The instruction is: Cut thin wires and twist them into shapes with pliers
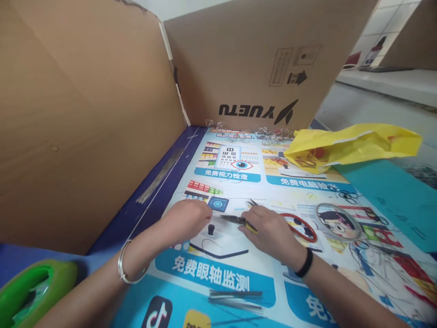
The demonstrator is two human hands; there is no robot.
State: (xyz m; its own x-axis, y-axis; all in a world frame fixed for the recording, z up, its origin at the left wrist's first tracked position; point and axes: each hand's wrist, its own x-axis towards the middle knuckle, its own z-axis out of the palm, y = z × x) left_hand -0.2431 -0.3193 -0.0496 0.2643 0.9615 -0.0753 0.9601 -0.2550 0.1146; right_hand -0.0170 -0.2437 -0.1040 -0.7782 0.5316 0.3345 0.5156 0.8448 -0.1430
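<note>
My right hand (269, 230) is closed around a pair of yellow-handled pliers (239, 220), whose dark jaws point left toward my left hand. My left hand (186, 221) is closed in a loose fist on the printed poster (239, 175); its fingertips pinch something too small to make out at the plier tips. A silver bangle circles my left wrist and a black band my right wrist. A thin dark wire piece (252, 202) lies just beyond my right hand.
Cardboard walls (85, 114) stand at the left and back. A bundle of thin wires (160, 175) lies by the left wall, another (235, 298) near me. A yellow plastic bag (351, 146), a clear round lid (337, 222), red-handled scissors (300, 226) and a green tape holder (30, 287) surround the hands.
</note>
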